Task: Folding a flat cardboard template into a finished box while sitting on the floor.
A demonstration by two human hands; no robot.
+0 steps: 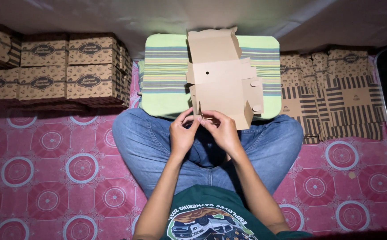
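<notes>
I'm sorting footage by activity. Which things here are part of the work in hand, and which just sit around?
In hand: left hand, right hand, half-folded cardboard box, striped cushion under it.
Around: folded boxes, flat box blanks, patterned mat.

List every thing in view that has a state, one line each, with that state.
Cardboard box blank: partly folded, near edge pinched by both hands, resting on the cushion.
Left hand: closed on the blank's near edge.
Right hand: fingers pinching the same edge.
Striped cushion: flat on the floor before the knees.
Finished boxes: closed, stacked in rows at left.
Flat box blanks: unfolded, overlapping in a pile at right.
</notes>
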